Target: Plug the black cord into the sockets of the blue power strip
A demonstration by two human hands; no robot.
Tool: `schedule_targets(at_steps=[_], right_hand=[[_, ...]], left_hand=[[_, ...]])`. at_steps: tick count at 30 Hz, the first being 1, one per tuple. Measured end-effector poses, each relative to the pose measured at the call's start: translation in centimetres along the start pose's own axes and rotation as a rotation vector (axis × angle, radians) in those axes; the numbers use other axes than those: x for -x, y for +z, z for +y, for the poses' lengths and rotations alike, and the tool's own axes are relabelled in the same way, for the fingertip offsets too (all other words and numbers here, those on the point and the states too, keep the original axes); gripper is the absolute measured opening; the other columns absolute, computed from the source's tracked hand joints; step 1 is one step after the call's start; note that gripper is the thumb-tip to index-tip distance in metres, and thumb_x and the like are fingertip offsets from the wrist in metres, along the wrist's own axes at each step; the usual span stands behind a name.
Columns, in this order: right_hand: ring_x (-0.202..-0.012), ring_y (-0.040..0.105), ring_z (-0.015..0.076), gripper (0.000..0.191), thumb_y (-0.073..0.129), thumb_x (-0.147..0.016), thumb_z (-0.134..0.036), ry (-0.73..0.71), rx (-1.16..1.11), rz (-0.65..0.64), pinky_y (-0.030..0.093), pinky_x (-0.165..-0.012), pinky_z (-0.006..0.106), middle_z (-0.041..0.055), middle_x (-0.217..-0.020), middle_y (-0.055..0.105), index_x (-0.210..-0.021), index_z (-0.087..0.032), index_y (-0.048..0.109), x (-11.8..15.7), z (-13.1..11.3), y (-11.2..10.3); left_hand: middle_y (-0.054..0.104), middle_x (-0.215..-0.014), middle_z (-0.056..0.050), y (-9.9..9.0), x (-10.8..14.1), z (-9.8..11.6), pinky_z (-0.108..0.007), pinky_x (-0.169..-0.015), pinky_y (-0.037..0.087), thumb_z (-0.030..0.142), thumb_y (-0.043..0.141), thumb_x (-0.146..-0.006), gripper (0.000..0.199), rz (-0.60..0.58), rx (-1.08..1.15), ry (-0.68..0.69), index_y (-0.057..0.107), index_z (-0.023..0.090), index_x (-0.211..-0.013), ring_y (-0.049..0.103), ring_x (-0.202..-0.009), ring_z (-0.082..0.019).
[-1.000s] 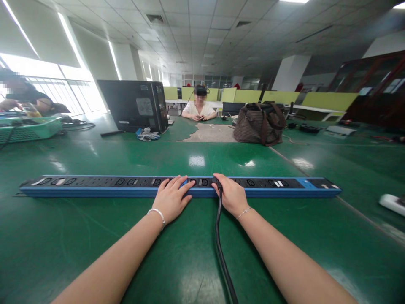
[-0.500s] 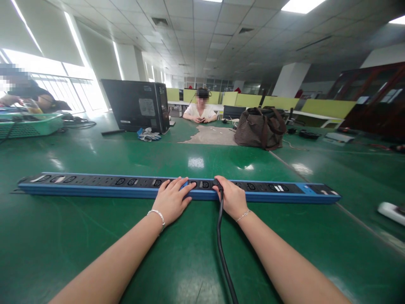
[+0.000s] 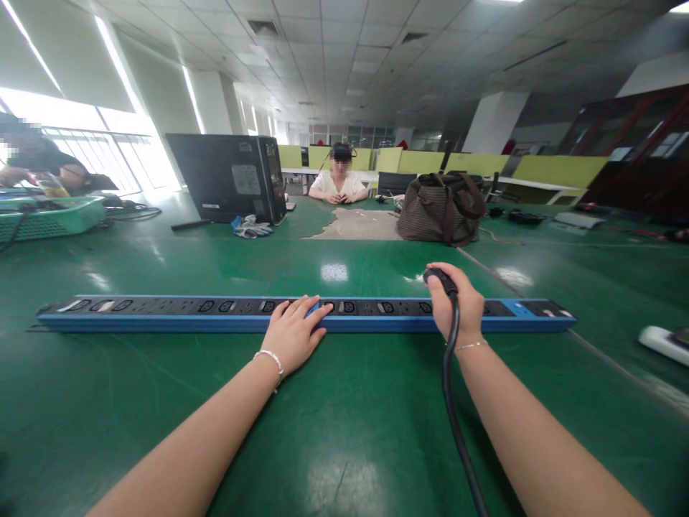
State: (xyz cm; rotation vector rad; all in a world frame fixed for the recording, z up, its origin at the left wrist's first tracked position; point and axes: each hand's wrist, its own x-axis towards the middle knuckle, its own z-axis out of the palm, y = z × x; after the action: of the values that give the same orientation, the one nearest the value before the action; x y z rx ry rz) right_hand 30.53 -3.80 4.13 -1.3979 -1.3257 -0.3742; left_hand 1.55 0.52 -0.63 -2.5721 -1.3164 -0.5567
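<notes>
A long blue power strip (image 3: 177,324) with a black face of several sockets lies across the green table. My left hand (image 3: 293,332) rests flat on the strip's middle, its fingers spread over the sockets. Raised above the strip's right part, my right hand (image 3: 457,305) grips a black power plug (image 3: 442,281) between thumb and fingers. The plug is apart from the sockets. Its thick black cord (image 3: 452,391) hangs down toward me past the table's near side.
Behind the strip stand a black computer case (image 3: 220,176), a pair of work gloves (image 3: 251,227) and a brown bag (image 3: 438,208). A green basket (image 3: 54,219) is at far left, a white power strip (image 3: 664,346) at right. Two other people sit beyond.
My right hand has lifted the plug off the strip's middle sockets and carried it up and to the right, the cord following. My left hand has stayed on the strip.
</notes>
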Motion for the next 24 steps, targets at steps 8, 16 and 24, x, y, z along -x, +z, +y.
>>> schedule_targets(at_steps=[8,16,24], right_hand=[[-0.088,0.064,0.0216,0.032,0.047,-0.081,-0.040,0.231,0.061,-0.151,0.048,-0.085,0.038,0.0067,-0.095,0.070,-0.098,-0.020,0.066,1.3,7.2,-2.9],[-0.081,0.066,0.0196,0.033,0.045,-0.082,-0.039,0.171,0.151,-0.264,0.050,-0.076,0.031,0.0050,-0.090,0.071,-0.099,-0.021,0.067,1.6,7.2,-2.6],[-0.083,0.067,0.0206,0.033,0.044,-0.083,-0.037,0.051,0.267,-0.359,0.052,-0.075,0.031,0.0057,-0.095,0.071,-0.102,-0.022,0.067,2.2,7.3,-2.8]], left_hand=[[0.047,-0.138,-0.001,-0.1,0.1,0.0,-0.045,-0.104,0.029,0.036,0.045,-0.086,0.044,-0.009,-0.001,0.005,0.044,0.037,-0.130,0.041,-0.127,-0.023],[0.047,-0.138,0.000,-0.2,0.0,0.0,-0.045,-0.103,0.028,0.036,0.045,-0.087,0.043,-0.016,0.000,0.009,0.043,0.038,-0.130,0.040,-0.128,-0.023],[0.048,-0.138,0.000,-0.2,0.0,0.1,-0.045,-0.104,0.028,0.036,0.046,-0.086,0.044,-0.005,0.006,0.009,0.044,0.038,-0.130,0.041,-0.127,-0.022]])
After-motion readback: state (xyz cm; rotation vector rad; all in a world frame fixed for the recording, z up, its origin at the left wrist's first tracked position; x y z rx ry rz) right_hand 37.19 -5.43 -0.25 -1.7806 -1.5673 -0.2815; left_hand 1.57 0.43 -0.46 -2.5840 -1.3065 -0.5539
